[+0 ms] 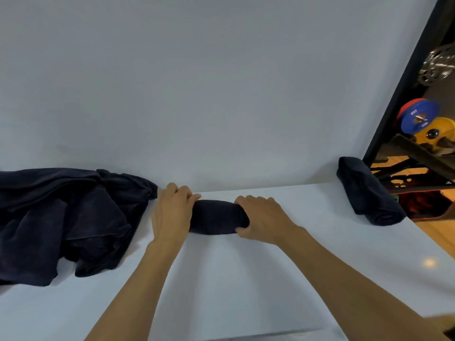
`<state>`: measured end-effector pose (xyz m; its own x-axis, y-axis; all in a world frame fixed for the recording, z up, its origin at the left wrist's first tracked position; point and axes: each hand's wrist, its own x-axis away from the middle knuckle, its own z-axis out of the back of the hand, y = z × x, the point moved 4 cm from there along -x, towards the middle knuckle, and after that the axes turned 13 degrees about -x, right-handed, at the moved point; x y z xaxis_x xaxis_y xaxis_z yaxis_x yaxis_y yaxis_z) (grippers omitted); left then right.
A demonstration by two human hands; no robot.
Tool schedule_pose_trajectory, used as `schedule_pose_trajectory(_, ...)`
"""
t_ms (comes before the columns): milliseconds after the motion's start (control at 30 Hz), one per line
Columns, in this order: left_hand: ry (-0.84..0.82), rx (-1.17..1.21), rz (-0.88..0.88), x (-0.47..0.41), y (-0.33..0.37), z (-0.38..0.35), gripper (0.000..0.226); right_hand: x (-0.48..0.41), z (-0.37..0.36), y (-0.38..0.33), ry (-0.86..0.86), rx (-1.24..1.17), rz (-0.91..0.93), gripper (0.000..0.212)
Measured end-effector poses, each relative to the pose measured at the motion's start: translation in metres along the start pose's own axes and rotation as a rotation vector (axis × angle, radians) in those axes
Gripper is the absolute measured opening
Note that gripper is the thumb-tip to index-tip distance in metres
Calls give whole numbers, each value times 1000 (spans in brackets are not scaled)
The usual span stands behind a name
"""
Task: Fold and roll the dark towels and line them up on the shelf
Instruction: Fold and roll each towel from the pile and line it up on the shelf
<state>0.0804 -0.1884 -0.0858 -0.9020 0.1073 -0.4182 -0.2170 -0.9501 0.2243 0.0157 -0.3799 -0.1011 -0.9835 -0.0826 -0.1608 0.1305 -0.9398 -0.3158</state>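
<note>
A dark towel roll [218, 217] lies crosswise on the white shelf [246, 279], close to the back wall. My left hand [172, 212] grips its left end, fingers curled over the top. My right hand [261, 217] grips the right end, thumb under the front edge. A second rolled dark towel [369, 190] lies at the shelf's far right end, pointing front to back. A loose heap of unfolded dark towels [66, 217] covers the shelf's left side.
A white wall [197, 82] rises straight behind the shelf. Past the shelf's right edge stands a dark rack [418, 153] with blue and yellow weight plates [421, 119]. An orange-brown floor shows below it.
</note>
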Motion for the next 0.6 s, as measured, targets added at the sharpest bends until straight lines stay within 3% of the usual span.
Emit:
schedule_pose_trajectory(33,50,40,1,10,5,3,31,-1,3,3,-24,-93,-69,38)
schedule_pose_trajectory(100,-5,178,15,28,18,1,35,4,7,16,-58,-313,-240,35)
schedule_pose_trajectory(233,-320,498,-30,43,79,-22,51,29,21,49,35,-816,-522,30)
schedule_pose_trajectory(333,-542,948,-31,43,145,-30,65,50,48,77,191,-990,-602,35)
schedule_pose_trajectory(467,-747,1312,102,33,222,-56,62,71,90,119,318,-585,-660,33)
schedule_pose_trajectory(600,-849,1331,178,26,275,-79,52,77,102,148,335,-74,-706,52)
